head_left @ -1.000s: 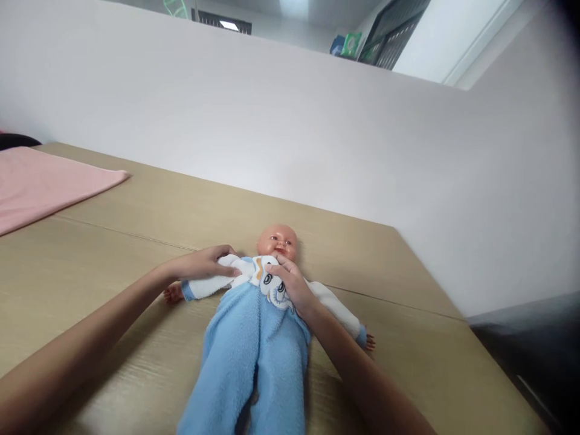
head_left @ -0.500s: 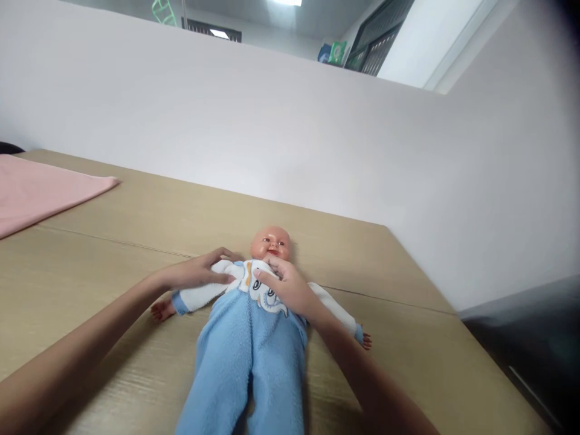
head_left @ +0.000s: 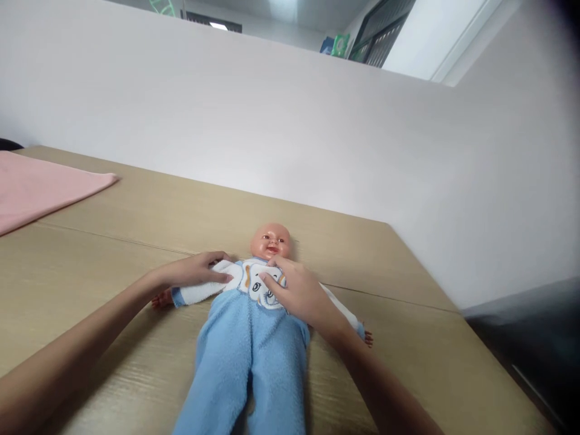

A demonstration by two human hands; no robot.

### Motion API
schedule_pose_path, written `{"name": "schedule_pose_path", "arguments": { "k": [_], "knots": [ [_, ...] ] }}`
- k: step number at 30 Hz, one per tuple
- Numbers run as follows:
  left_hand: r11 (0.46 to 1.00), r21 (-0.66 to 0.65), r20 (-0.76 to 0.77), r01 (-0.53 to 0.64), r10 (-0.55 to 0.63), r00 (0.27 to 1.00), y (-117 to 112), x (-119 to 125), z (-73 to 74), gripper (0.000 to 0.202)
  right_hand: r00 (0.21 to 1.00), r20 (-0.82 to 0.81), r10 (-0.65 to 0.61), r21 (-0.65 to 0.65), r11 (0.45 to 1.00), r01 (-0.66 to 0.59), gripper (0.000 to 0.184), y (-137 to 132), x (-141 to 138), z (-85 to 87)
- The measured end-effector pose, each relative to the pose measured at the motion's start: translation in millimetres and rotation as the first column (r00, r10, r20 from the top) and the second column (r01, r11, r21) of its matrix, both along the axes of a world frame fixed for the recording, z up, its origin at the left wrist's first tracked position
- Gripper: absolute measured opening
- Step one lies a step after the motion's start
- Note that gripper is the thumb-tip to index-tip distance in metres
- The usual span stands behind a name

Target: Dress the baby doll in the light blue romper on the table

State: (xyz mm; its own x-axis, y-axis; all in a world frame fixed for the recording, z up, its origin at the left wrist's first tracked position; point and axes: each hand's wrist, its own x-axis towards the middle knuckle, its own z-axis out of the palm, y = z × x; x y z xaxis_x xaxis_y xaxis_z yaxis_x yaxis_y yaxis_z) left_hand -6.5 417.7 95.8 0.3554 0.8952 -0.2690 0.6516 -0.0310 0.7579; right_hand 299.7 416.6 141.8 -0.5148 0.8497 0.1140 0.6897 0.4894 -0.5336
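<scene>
A baby doll (head_left: 272, 240) lies on its back, head toward the wall. It wears fleecy clothes with a white top (head_left: 199, 292) and light blue trousers (head_left: 254, 344); an animal face is printed on the chest. At its shoulder on the left of the view, my left hand (head_left: 202, 269) rests with thumb and fingers apart, the white sleeve between them. My right hand (head_left: 301, 290) lies over the other side of the chest, fingertips near the collar and thumb on the print. That hand covers part of the print and the doll's shoulder. The doll's feet are out of view.
The wooden table (head_left: 149, 211) has a seam across it. A pink cloth (head_left: 49, 187) lies at the far left. Behind the table stands a white half-wall (head_left: 254, 121); green and blue items (head_left: 339, 45) show beyond its top. A dark area borders the table's right edge.
My right hand has shifted slightly to the right and the chest print shows flatter. My left hand stays at the shoulder, barely moved.
</scene>
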Motion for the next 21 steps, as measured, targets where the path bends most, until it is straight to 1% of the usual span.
{"name": "schedule_pose_path", "arguments": {
  "k": [4,8,11,13,17,19,21],
  "knots": [
    [0.999,-0.010,-0.014,0.050,-0.050,0.999,1.5,-0.1,-3.2,0.083,0.999,0.002,0.032,-0.024,0.999,-0.032,0.022,1.2,2.8,1.0],
    [0.997,-0.033,-0.015,0.070,-0.071,0.997,0.8,-0.1,-3.5,0.087,0.998,0.066,0.017,-0.041,0.999,-0.014,0.025,0.8,5.9,6.0],
    [0.993,-0.028,0.040,0.112,-0.111,0.993,0.3,-0.7,-4.9,0.082,0.993,0.121,0.018,-0.075,0.997,-0.009,0.024,-0.9,9.0,12.4],
    [0.992,-0.023,0.070,0.126,-0.124,0.990,0.5,-1.3,-6.4,0.080,0.993,0.116,0.034,-0.078,0.997,-0.025,0.022,-1.7,13.1,16.8],
    [0.993,-0.014,0.072,0.118,-0.117,0.991,1.3,-1.5,-7.9,0.083,0.992,0.096,0.086,-0.061,0.995,-0.081,0.016,4.7,31.0,24.5],
    [0.993,-0.007,0.073,0.117,-0.116,0.991,1.1,-0.9,-7.1,0.082,0.982,0.116,0.146,-0.108,0.985,-0.134,0.017,13.4,44.3,27.7],
    [0.995,-0.010,0.051,0.096,-0.096,0.994,0.4,-0.2,-5.4,0.080,0.969,0.118,0.215,-0.200,0.961,-0.189,0.021,22.7,57.8,29.5]
  ]
}}
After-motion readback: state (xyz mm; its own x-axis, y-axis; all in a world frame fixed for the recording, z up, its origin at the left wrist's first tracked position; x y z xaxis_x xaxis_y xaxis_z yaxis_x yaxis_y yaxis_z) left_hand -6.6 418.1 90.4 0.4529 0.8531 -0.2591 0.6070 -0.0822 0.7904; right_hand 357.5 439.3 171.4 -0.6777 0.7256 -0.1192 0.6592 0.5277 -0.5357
